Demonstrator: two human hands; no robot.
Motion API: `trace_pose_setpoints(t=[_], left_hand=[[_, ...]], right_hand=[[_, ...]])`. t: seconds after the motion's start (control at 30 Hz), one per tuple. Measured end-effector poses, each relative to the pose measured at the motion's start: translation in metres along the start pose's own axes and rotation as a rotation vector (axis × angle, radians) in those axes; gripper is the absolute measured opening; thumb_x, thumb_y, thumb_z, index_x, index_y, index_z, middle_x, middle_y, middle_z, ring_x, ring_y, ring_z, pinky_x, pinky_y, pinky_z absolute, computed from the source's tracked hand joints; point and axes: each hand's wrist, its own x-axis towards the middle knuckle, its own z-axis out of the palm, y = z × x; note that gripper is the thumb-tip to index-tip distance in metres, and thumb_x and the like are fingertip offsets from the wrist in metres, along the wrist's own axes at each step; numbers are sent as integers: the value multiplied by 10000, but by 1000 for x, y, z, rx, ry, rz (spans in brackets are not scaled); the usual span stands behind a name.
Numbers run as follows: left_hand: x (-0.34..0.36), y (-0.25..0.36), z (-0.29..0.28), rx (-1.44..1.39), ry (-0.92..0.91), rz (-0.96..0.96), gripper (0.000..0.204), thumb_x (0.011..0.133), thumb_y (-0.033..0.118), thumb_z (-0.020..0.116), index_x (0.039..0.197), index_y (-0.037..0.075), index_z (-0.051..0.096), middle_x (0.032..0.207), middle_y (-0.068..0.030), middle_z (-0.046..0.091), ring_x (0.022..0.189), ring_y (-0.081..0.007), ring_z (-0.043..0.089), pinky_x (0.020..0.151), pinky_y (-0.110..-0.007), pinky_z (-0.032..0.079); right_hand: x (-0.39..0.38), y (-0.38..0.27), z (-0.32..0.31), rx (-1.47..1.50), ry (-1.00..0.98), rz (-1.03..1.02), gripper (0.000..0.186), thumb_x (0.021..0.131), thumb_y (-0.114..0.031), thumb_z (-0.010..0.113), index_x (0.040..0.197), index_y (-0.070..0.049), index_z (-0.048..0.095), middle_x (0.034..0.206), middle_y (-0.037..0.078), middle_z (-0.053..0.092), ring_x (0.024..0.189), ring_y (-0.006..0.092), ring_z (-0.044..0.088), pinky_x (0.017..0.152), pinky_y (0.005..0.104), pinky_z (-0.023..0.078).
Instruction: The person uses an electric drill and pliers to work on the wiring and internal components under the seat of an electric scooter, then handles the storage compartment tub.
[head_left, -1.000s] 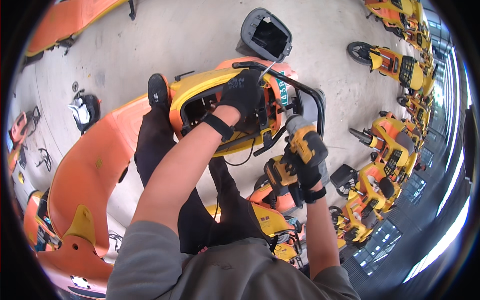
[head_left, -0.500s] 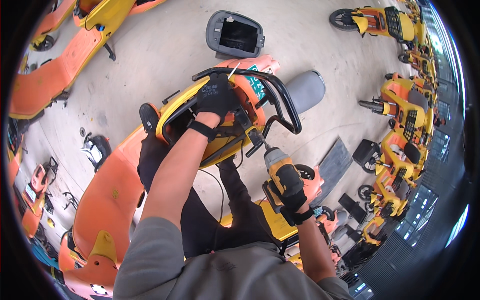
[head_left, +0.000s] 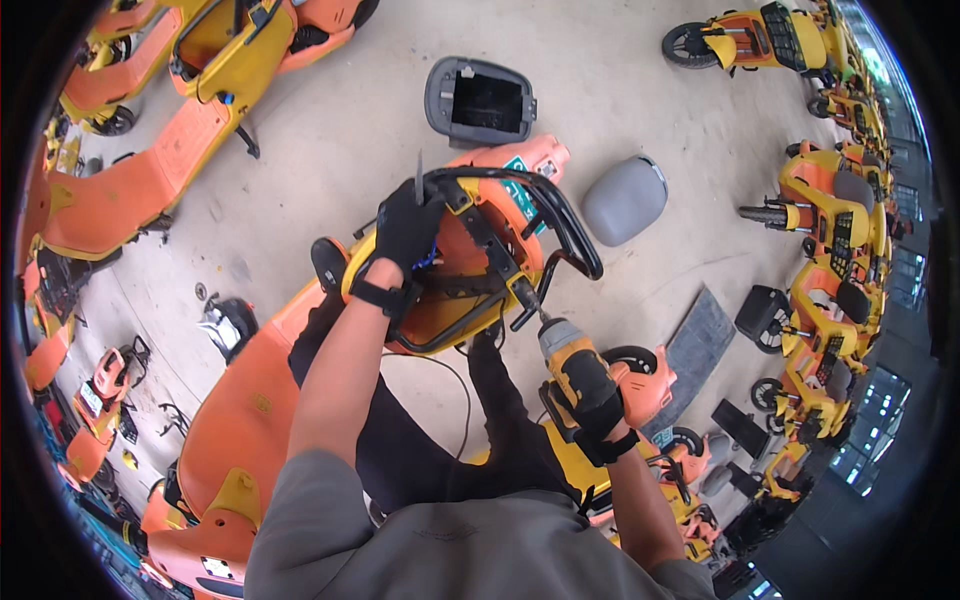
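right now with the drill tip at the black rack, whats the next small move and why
Probably squeeze the trigger and drive the fastener. The yellow drill in the right hand already has its bit against the black rack, and the left hand grips the rack's front edge, steadying the orange-yellow scooter tail.

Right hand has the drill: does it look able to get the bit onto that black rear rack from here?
Probably yes. The right hand points the yellow drill up at the black rack, its bit about at the bracket, nothing between. The left hand grips the rack's far end, clear of it.
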Motion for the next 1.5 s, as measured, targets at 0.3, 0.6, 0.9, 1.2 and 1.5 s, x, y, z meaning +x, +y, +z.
trace_pose_setpoints(t=[0.3, 0.6, 0.9, 1.2, 1.5], left_hand=[[101, 25, 28, -66, -32, 166, 153, 797, 141, 642, 883, 17, 610, 656, -53, 605, 546, -158, 614, 478, -287, 474], [31, -61, -38, -228, 92, 29, 196, 803, 154, 631, 937, 11, 643, 786, -66, 641, 634, -146, 597, 569, -274, 486], [-9, -59, -56, 51, 146, 16, 214, 825, 188, 589, 939, 11, 628, 777, -99, 639, 757, -158, 630, 671, -308, 482], [-17, -66, -81, -607, -53, -193, 266, 863, 141, 555, 1082, -8, 525, 844, -98, 620, 691, -187, 646, 581, -272, 507], [-18, -67, -88, -706, -113, -172, 232, 844, 135, 530, 1026, -8, 538, 821, -105, 615, 628, -181, 623, 565, -281, 489]], right_hand=[[-17, -8, 9, 273, 112, 32, 299, 767, -81, 673, 1051, -20, 600, 976, 151, 608, 928, 341, 580, 815, 413, 469], [-7, -7, -1, -18, 144, -222, 331, 746, -78, 701, 1050, -3, 591, 949, 163, 611, 896, 342, 593, 794, 401, 481], [53, 3, 20, 165, 37, -47, 361, 703, -89, 715, 1037, -12, 602, 995, 163, 621, 941, 362, 590, 837, 427, 479], [151, -5, 27, 479, -55, 188, 322, 758, 2, 636, 1066, -12, 541, 892, 92, 593, 754, 190, 594, 640, 284, 488], [184, -23, 25, 829, -140, 435, 306, 764, 44, 596, 1058, -16, 532, 837, 72, 582, 670, 164, 595, 554, 262, 500]])
